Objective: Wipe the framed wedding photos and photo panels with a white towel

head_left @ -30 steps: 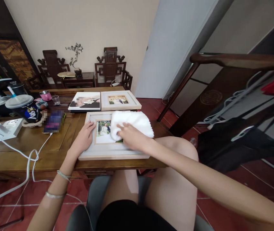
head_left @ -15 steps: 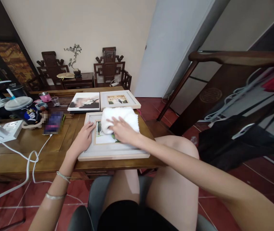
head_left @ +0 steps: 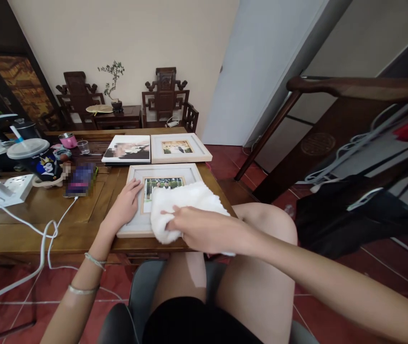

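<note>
Now | right hand [head_left: 204,228] gripping white cloth [head_left: 185,203] | left hand [head_left: 126,204] flat on picture frame [head_left: 134,225] | no writing legible

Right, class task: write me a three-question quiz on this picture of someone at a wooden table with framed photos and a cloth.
1. True or false: the right hand presses a white cloth on the near edge of the nearest photo frame.
2. Where does the left hand rest?
A. on the phone
B. on the frame's left side
C. on the cup
3. How many other pictures lie beyond that frame?

Key: 1 true; 2 B; 3 two, a frameless print and a second frame.
</note>
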Demonstrator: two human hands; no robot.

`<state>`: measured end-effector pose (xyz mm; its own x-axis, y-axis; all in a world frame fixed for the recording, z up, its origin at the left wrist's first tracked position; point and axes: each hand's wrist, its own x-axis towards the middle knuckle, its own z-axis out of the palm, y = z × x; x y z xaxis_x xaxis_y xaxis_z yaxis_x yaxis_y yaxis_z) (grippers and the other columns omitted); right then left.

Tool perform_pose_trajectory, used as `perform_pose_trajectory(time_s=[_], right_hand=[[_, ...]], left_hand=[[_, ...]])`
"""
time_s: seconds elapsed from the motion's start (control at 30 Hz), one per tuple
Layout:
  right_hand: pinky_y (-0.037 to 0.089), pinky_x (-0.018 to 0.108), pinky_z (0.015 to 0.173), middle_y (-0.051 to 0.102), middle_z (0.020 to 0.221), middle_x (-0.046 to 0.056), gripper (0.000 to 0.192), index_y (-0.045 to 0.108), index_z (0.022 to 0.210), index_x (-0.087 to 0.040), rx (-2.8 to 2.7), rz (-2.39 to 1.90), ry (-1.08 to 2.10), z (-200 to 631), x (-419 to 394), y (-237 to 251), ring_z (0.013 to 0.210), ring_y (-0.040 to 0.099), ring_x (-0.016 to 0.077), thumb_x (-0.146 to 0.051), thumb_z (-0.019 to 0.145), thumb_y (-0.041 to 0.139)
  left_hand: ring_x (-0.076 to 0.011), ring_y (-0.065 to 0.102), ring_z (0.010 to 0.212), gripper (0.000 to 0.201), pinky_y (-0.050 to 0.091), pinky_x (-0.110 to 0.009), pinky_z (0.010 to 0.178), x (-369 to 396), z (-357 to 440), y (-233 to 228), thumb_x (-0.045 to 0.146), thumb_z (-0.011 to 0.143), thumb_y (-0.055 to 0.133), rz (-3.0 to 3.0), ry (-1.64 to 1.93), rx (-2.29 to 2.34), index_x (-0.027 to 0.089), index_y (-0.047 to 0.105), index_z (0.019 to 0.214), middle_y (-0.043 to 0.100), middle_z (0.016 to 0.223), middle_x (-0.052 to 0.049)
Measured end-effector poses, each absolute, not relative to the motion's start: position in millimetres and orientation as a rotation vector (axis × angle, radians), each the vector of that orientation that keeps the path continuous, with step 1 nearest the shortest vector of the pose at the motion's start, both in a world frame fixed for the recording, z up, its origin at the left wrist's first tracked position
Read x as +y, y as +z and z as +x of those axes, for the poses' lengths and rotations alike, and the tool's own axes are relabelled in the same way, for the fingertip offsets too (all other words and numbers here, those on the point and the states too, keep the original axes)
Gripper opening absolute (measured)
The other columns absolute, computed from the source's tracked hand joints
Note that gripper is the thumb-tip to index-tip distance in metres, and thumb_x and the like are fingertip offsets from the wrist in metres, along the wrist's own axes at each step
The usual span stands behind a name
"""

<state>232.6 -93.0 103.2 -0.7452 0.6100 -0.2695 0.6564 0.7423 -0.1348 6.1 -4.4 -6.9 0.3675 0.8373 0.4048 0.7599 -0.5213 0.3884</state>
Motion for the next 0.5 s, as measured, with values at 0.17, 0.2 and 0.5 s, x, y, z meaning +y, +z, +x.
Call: perform_pose_trajectory(time_s=[0.17, 0.2, 0.5], right_hand=[[0.044, 0.04, 0.094, 0.058, 0.131, 0.012, 0.046, 0.067, 0.103, -0.019, 2.91, 0.995, -0.32, 224.6, -102.7, 92.1, 0.124, 0.05, 0.03, 0.003, 0.069, 0.044], [0.039, 0.045, 0.099, 0.05, 0.139, 0.013, 0.05, 0.065, 0.11, -0.018, 2.947, 1.027, -0.307, 223.3, -92.9, 82.4, 0.131, 0.041, 0.0317, 0.003, 0.069, 0.044], [0.019, 0.068, 0.106, 0.016, 0.157, 0.013, 0.057, 0.056, 0.126, -0.012, 2.929, 1.462, 0.099, 208.5, 41.4, 46.9, 0.14, 0.015, 0.0436, 0.006, 0.073, 0.044]], left_hand=[[-0.0248, 0.039, 0.136, 0.048, 0.031, -0.048, 0.113, -4.8, 6.4, -5.5, 0.014, 0.086, 0.033, 2.468, 0.874, 1.468, 0.01, 0.054, 0.129, 0.052, 0.137, -0.015], [-0.0249, 0.039, 0.136, 0.048, 0.031, -0.047, 0.113, -4.8, 6.2, -5.0, 0.014, 0.086, 0.032, 2.47, 0.87, 1.466, 0.01, 0.054, 0.129, 0.052, 0.137, -0.015], [-0.0254, 0.041, 0.134, 0.048, 0.03, -0.045, 0.113, -7.8, 5.7, 1.3, 0.026, 0.093, 0.03, 2.413, 0.909, 1.467, 0.007, 0.045, 0.135, 0.047, 0.14, -0.019]])
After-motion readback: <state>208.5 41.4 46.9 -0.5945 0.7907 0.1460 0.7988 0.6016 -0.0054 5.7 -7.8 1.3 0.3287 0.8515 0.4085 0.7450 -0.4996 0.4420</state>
